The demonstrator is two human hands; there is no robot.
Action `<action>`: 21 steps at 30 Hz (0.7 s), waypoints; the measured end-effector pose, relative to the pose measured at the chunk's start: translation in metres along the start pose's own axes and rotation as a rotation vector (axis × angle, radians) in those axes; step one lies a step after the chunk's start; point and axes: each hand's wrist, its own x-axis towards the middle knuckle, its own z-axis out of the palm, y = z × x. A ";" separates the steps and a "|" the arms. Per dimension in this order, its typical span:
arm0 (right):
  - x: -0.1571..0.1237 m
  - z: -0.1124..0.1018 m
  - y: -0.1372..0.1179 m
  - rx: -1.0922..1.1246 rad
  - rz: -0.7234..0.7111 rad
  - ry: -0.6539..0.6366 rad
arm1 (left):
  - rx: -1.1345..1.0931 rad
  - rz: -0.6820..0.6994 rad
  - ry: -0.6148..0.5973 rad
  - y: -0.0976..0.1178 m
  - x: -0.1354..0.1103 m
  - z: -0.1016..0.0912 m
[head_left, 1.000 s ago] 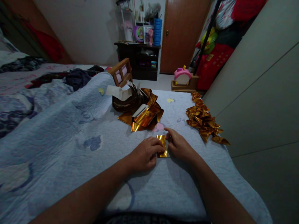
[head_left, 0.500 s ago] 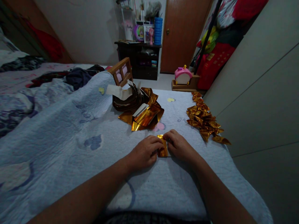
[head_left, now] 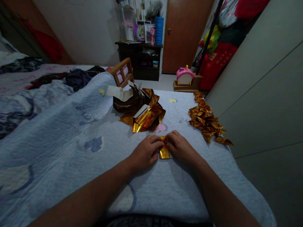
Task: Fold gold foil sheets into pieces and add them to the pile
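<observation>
A small folded piece of gold foil paper (head_left: pixel 164 153) lies flat on the light blue quilt (head_left: pixel 113 135), between my two hands. My left hand (head_left: pixel 148 150) has its fingers bent onto the paper's left side and upper part. From the right, my right hand (head_left: pixel 181 145) pinches the paper's upper right edge with curled fingers. The fingertips of both hands nearly meet near the top of the paper. A pale strip of the paper shows by the right hand's lower side. Part of the paper is hidden under the fingers.
Beyond my hands sits a loose stack of gold foil sheets (head_left: pixel 149 118) with pale backs. To the right, a pile of folded gold pieces (head_left: pixel 205 121) lies along the quilt's edge beside a pale cabinet (head_left: pixel 265 104). A pink toy (head_left: pixel 185 76) stands past the far edge.
My left fingers have slid up the paper toward my right fingertips, showing more of its lower part. The view has shifted slightly.
</observation>
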 end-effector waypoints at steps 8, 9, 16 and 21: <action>0.001 0.002 0.003 -0.022 -0.013 0.014 | 0.058 -0.030 -0.009 -0.001 0.001 0.000; 0.001 0.002 0.003 -0.024 -0.012 0.012 | 0.058 -0.032 -0.010 -0.001 0.001 0.000; 0.001 0.002 0.001 -0.033 0.003 0.004 | 0.071 -0.012 -0.026 -0.003 0.002 0.000; 0.002 0.002 0.001 -0.032 0.011 0.002 | 0.084 0.012 -0.027 -0.004 0.003 0.000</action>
